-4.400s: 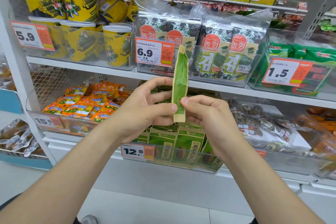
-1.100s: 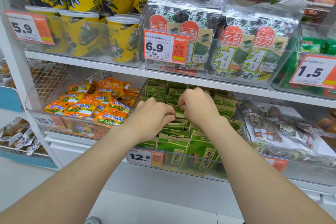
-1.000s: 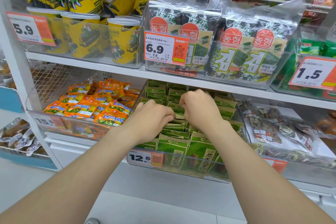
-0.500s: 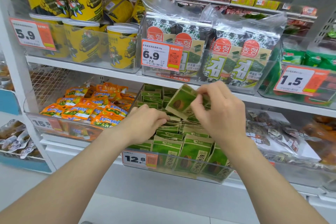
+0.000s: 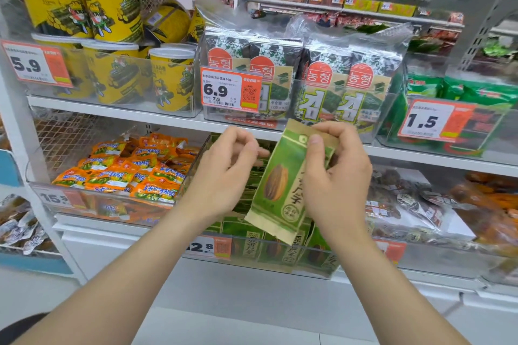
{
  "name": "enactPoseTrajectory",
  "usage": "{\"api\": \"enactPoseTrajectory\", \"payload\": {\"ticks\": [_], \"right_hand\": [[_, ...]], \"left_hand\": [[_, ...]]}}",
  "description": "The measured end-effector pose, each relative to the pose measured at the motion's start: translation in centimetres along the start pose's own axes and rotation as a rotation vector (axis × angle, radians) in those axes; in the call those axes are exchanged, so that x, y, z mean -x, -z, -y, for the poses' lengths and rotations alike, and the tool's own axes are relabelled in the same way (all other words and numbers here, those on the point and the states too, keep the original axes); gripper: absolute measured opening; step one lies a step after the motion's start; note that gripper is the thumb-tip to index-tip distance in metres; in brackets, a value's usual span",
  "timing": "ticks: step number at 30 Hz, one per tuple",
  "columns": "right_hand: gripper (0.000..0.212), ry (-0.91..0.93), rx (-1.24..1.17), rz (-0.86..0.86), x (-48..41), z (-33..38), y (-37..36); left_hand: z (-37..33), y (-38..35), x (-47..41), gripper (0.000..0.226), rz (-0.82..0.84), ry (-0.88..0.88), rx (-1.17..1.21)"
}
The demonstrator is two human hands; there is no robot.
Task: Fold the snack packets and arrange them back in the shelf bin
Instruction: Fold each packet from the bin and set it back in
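A green snack packet (image 5: 283,185) with tan ends and a seed picture hangs unfolded in front of the shelf bin. My right hand (image 5: 339,179) pinches its upper right edge between thumb and fingers. My left hand (image 5: 227,173) hovers just left of the packet with loosely curled fingers and holds nothing. Below and behind, the clear shelf bin (image 5: 280,263) holds several matching green packets (image 5: 246,232) standing in rows, partly hidden by my hands.
An orange packet bin (image 5: 126,176) sits to the left, and brown bagged snacks (image 5: 414,204) to the right. The shelf above carries seaweed packs (image 5: 308,84) and yellow tubs (image 5: 117,75). Price tags hang along the bin fronts.
Both hands were down in the bin among the packets. My right hand has lifted one green packet up and toward me, now hanging full length. My left hand has come up beside it.
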State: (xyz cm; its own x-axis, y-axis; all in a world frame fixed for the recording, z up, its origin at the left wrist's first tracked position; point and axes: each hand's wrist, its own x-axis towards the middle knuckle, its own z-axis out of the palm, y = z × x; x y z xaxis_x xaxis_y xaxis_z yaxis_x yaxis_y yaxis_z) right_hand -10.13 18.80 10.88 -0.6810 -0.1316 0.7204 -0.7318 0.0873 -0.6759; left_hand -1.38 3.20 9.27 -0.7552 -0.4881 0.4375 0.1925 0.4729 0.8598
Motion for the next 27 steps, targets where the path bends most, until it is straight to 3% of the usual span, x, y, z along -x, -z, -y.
{"api": "enactPoseTrajectory", "payload": {"ticks": [3,7,11,13,17,23,27], "right_hand": [[0.006,-0.078,-0.005,0.04,0.3,-0.3,-0.9],[0.018,-0.33,-0.371,0.163,0.4,0.3,-1.2],[0.023,-0.393,-0.532,0.268,0.4,0.8,-1.3],[0.021,-0.397,-0.518,0.272,0.5,0.4,-1.5],[0.021,-0.435,-0.478,0.252,0.7,0.1,-1.6],[0.036,-0.397,-0.448,0.263,0.7,0.5,-1.7],[0.035,-0.362,-0.442,0.267,0.6,0.4,-1.6]], "left_hand": [[-1.1,-1.6,0.4,0.011,0.008,0.04,0.2],[-0.9,-1.9,0.0,0.008,-0.101,0.126,0.328],[-1.3,-1.6,-0.3,0.011,-0.104,0.14,0.352],[-1.6,-1.9,-0.1,0.014,-0.083,0.142,0.382],[-1.7,-2.3,0.2,0.047,-0.01,0.149,0.449],[-1.8,-2.1,0.3,0.011,0.028,0.213,0.571],[-2.1,-1.9,0.5,0.025,0.074,0.273,0.685]]}}
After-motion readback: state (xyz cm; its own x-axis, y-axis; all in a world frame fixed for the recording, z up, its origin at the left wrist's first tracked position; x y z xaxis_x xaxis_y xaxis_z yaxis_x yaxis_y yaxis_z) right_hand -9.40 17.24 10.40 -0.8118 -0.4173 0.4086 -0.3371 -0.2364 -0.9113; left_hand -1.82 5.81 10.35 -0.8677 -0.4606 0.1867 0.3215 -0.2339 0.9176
